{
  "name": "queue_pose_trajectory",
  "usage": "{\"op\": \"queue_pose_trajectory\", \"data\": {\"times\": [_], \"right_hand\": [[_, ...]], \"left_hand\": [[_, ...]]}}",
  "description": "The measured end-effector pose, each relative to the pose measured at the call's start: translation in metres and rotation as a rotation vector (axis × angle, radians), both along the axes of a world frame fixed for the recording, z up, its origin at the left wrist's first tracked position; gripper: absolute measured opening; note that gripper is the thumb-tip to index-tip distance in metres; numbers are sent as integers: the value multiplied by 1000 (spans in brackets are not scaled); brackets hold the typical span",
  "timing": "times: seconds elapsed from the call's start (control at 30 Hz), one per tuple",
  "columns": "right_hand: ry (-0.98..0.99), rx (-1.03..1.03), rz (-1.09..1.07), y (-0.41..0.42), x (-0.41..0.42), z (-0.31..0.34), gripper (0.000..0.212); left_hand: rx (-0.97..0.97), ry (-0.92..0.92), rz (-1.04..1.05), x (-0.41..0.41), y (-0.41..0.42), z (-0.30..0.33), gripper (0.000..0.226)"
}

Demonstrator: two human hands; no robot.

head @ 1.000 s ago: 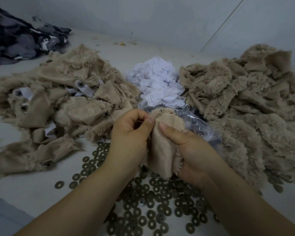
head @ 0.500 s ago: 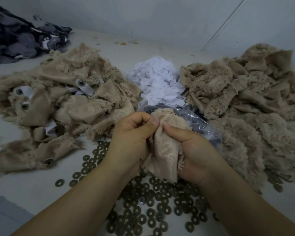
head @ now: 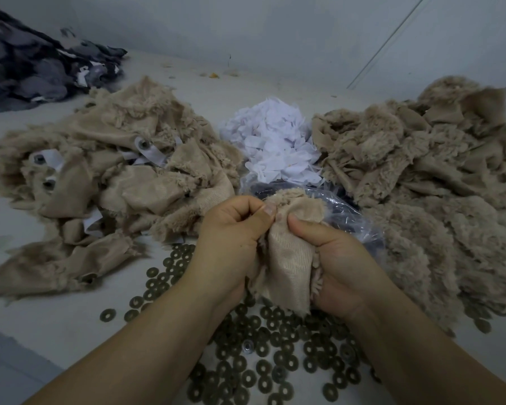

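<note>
We grip a tan plush fabric piece (head: 289,258) above the near middle of the surface (head: 56,317), our left hand (head: 231,238) and right hand (head: 333,258) both pinching its top. Its long axis runs toward us, furry end pointing away, over scattered dark washers (head: 275,361).

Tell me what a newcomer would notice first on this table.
Dead centre, the left hand and right hand pinch a beige plush piece, backing toward the camera. A left plush heap and a right plush heap flank them, with a white scrap pile between, farther back. Under the wrists, dark ring washers litter the table.
</note>
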State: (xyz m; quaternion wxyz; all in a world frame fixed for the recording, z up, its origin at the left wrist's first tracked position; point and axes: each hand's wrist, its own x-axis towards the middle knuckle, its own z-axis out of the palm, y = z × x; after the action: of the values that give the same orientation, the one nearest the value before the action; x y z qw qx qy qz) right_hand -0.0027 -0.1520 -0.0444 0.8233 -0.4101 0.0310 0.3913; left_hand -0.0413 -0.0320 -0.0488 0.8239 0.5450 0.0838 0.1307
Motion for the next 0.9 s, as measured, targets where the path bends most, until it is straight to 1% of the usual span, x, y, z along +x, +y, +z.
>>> {"op": "queue_pose_trajectory", "data": {"times": [0.07,0.17,0.2,0.27,0.33,0.37,0.43,0.47,0.5,0.57,0.67,0.8,0.9], "right_hand": [[0,-1,-6,0,1,0,47],[-48,-13,-15,0,3,0,49],[-61,-13,-17,-1,3,0,49],[-66,1,-9,-3,5,-1,46],[-34,79,40,-5,5,0,41],[-18,127,73,-6,5,1,43],[-11,178,114,-7,6,2,55],[-29,157,106,-6,8,1,61],[-66,105,83,-6,9,-1,62],[-135,12,42,-5,12,-3,51],[-154,-12,-7,-4,14,-7,36],[-143,-31,-72,-5,14,-7,36],[-142,-45,-114,-3,14,-8,29]], "left_hand": [[-16,-7,-10,-1,0,0,23],[60,-34,-18,-2,4,1,19],[58,-39,-18,-3,5,2,17],[-10,-41,-27,-2,7,4,17],[-32,-23,-21,-2,9,5,20],[-21,-13,-9,-1,11,4,22],[-2,7,12,0,14,3,22],[-2,17,17,0,15,2,20],[-6,26,19,0,15,2,18],[-19,40,16,0,16,2,18],[-55,25,10,1,18,3,22],[-59,15,-12,1,18,2,23],[-33,16,-39,2,18,-1,17]]}}
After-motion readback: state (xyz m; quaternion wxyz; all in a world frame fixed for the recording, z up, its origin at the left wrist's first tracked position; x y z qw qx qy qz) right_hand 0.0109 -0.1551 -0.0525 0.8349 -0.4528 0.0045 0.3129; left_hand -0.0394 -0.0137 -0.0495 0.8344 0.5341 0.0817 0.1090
